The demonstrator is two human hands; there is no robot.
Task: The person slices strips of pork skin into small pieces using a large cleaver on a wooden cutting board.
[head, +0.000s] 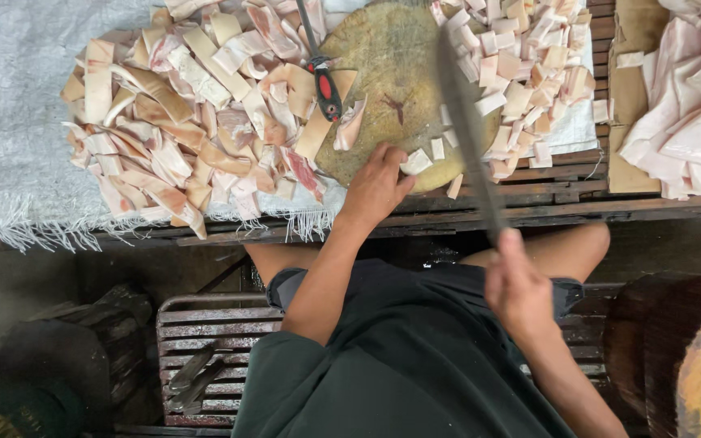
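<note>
Left hand (pixel 376 185): half-curled, fingertips resting on a small cut piece (pixel 416 161) on the round board (pixel 391 73)
Right hand (pixel 517 288): closed around the long knife (pixel 468 130)
Care: fingers are best tucked back from the blade

Long blurred knife (pixel 468 130) over round board (pixel 391 65)

Soft, even daylight falls on the top half, where the pale meat strips (pixel 196 113) and white cloth (pixel 10 97) are bright but not blown out. Below the surface (pixel 529 207) edge it turns dim, corners nearly black. The knife blade (pixel 468 130) and right hand (pixel 517 288) are smeared by motion blur; the rest is sharp
</note>
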